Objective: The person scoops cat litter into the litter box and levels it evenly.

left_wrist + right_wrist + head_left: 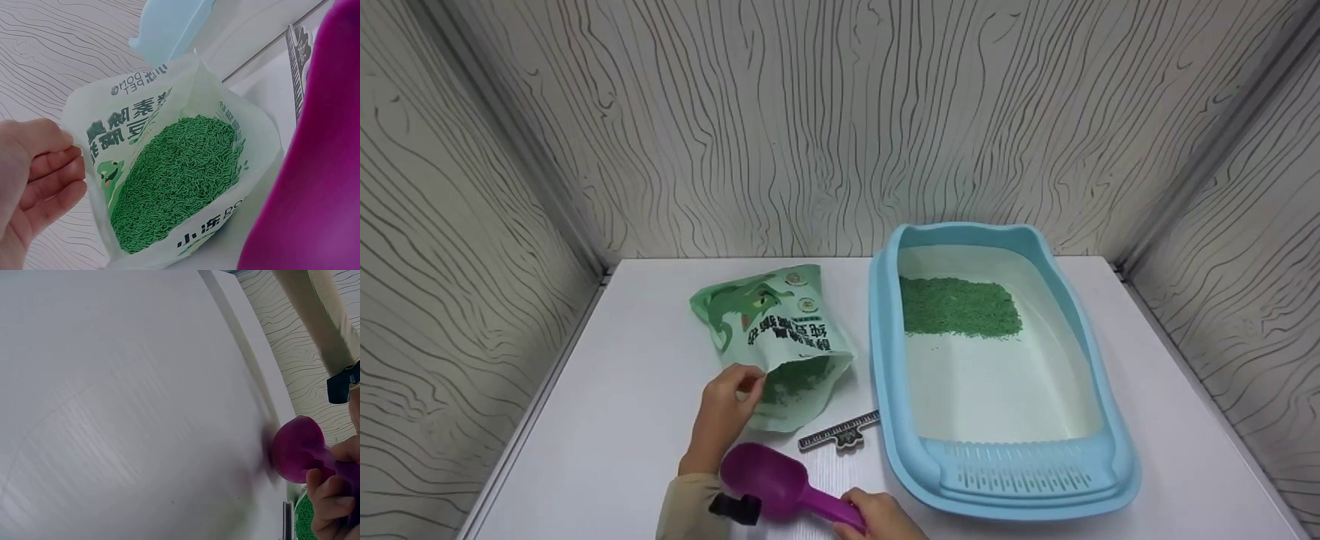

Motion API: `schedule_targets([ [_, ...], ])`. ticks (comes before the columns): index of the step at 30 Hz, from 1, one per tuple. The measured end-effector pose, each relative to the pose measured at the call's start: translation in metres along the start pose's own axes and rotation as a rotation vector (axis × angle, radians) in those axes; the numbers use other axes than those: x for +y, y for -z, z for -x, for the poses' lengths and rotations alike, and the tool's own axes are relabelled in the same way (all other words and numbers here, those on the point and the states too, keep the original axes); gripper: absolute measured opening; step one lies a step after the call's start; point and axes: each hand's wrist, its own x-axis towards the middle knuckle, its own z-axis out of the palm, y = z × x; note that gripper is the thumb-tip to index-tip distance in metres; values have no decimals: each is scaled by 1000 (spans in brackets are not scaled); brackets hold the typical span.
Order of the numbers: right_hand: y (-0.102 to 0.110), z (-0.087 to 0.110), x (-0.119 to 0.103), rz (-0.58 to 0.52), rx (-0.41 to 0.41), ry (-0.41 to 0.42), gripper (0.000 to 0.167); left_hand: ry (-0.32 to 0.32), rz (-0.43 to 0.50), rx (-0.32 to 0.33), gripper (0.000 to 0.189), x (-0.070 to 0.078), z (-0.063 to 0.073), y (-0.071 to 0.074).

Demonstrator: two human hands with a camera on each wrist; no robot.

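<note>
My left hand (733,397) pinches the edge of the open mouth of a pale green cat litter bag (780,330), which lies with its mouth toward me. Green litter pellets (180,174) fill much of the bag's inside in the left wrist view. My right hand (881,516) grips the handle of a purple scoop (769,476), held in front of the bag mouth. The scoop's bowl shows bare purple in the head view, and its side fills the right of the left wrist view. In the right wrist view, fingers (332,506) curl round the handle.
A light blue litter box (889,390) stands to the right, with a patch of green pellets (960,307) at its far left and a slotted step at its near end. A piano-key patterned clip (840,433) lies between bag and box. Wood-patterned walls (840,127) enclose the white table (607,420).
</note>
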Motion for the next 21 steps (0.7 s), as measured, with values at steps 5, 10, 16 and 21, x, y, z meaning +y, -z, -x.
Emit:
schedule_targets([
  [5, -6, -1, 5, 47, 15, 17, 24, 11, -8, -2, 12, 1, 1, 0],
  [10, -11, -1, 10, 136, 52, 9, 22, 16, -17, -5, 11, 2, 1, 1],
  [16, -15, -1, 15, 178, 65, 10, 17, 5, 3, -6, 10, 2, 2, 0],
  [21, -16, -1, 20, 232, 85, 74, 16, 23, -11, -14, 12, 4, 2, 0],
])
